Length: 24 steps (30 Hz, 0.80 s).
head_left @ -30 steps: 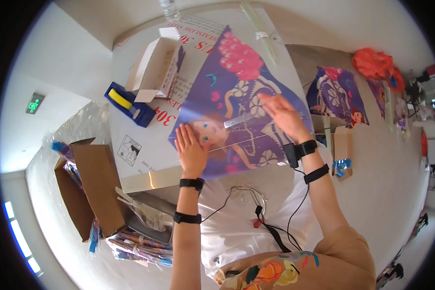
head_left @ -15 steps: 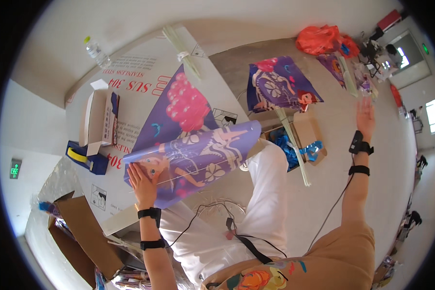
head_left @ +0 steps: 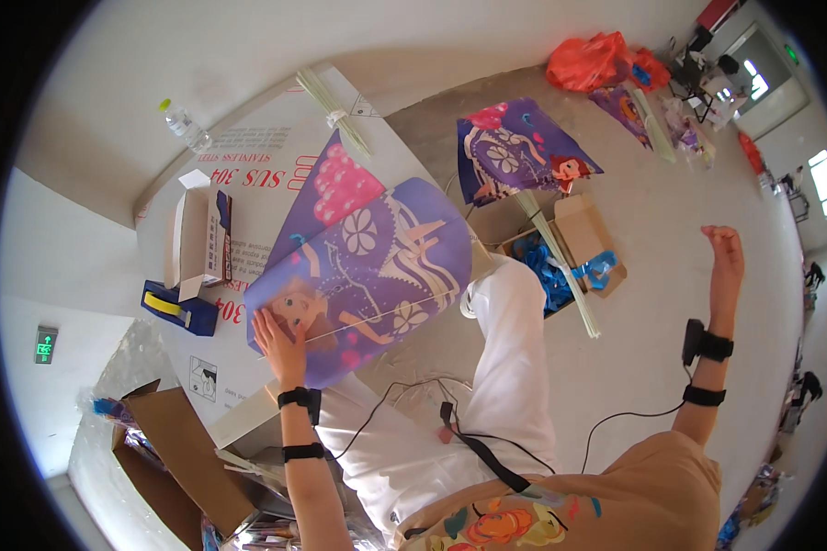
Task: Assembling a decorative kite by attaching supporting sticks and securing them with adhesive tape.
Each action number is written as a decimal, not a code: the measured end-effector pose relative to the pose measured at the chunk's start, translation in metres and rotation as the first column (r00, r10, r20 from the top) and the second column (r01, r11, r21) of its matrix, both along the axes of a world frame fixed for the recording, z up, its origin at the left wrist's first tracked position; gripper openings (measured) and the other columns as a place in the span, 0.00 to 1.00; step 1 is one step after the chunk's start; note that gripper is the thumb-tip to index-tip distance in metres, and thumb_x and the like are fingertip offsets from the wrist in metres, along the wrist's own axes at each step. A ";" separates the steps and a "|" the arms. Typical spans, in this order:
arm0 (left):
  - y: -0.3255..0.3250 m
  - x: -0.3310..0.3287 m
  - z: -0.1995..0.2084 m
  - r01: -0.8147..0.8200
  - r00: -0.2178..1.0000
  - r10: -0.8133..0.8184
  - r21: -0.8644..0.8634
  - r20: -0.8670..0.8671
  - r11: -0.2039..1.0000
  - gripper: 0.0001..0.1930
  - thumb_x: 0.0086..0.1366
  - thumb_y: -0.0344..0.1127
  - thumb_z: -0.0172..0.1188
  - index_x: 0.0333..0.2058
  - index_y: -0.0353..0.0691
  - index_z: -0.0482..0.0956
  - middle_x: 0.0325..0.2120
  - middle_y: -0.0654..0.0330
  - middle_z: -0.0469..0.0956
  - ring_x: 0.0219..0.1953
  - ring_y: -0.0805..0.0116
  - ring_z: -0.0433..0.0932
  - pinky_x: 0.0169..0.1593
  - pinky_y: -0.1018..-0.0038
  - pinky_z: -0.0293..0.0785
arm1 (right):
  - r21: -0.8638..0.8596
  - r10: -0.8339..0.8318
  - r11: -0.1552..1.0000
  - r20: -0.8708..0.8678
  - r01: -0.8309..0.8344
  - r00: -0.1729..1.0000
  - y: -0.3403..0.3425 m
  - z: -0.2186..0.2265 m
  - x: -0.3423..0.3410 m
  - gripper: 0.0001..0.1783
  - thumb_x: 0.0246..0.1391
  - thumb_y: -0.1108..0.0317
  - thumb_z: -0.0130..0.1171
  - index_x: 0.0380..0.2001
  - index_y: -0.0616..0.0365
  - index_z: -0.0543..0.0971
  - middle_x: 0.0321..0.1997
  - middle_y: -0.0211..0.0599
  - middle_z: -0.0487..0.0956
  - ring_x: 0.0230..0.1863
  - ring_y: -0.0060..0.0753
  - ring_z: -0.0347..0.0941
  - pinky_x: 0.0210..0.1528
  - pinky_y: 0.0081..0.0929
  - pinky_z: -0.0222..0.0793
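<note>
A purple kite sheet (head_left: 358, 275), printed with a cartoon figure and pink balloons, lies on the board in front of me, its near part curling up. A thin pale rod (head_left: 377, 317) runs across it. My left hand (head_left: 280, 347) presses flat on the sheet's near left corner, fingers apart. Out to the right, my right hand (head_left: 728, 253) is raised away from the sheet with its fingers curled together; whether anything thin is in them cannot be made out. Both wrists wear black straps.
A blue tape dispenser (head_left: 179, 308) and an open white box (head_left: 193, 230) stand left, with a water bottle (head_left: 186, 126) behind. Stick bundles (head_left: 335, 115) lie at the back. Another kite sheet (head_left: 519, 151) rests above a cardboard box (head_left: 588, 230) of blue strips. An open carton (head_left: 188, 450) stands near left.
My right hand has lowered slightly and moved outward, its straight fingers now curled. The rolled near part of the kite sheet has spread flatter, while my left hand stays on its corner.
</note>
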<state>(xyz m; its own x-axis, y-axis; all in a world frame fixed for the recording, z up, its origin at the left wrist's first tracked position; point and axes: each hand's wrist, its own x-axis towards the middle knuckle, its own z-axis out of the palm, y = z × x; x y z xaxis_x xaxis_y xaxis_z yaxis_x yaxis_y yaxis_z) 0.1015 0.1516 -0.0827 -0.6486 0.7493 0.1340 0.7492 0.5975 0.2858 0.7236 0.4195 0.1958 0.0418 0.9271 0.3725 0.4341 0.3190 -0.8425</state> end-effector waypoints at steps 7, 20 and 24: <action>-0.004 0.046 0.031 0.452 0.858 -0.497 0.266 0.131 0.851 0.20 0.53 0.29 0.65 0.46 0.39 0.77 0.49 0.54 0.74 0.54 0.51 0.71 0.57 0.60 0.67 | -0.080 0.347 0.931 -0.114 -0.357 0.931 -0.064 -0.023 -0.106 0.04 0.61 0.75 0.48 0.38 0.58 0.72 0.39 0.35 0.77 0.44 0.28 0.73 0.51 0.26 0.66; -0.009 0.040 0.022 0.329 0.924 -0.370 0.288 0.097 0.899 0.10 0.52 0.24 0.62 0.35 0.40 0.78 0.40 0.59 0.76 0.44 0.54 0.74 0.47 0.62 0.72 | -0.080 0.517 0.788 -0.453 -0.610 0.727 -0.080 -0.045 -0.171 0.07 0.58 0.79 0.49 0.39 0.58 0.71 0.41 0.39 0.76 0.37 0.32 0.73 0.45 0.30 0.68; -0.004 0.039 0.022 0.293 0.941 -0.325 0.255 0.096 0.922 0.09 0.52 0.24 0.61 0.34 0.40 0.77 0.38 0.58 0.75 0.43 0.54 0.73 0.45 0.61 0.72 | -0.010 0.503 0.806 -0.517 -0.592 0.693 -0.069 -0.037 -0.152 0.06 0.58 0.78 0.49 0.39 0.57 0.70 0.40 0.39 0.76 0.37 0.31 0.72 0.44 0.29 0.67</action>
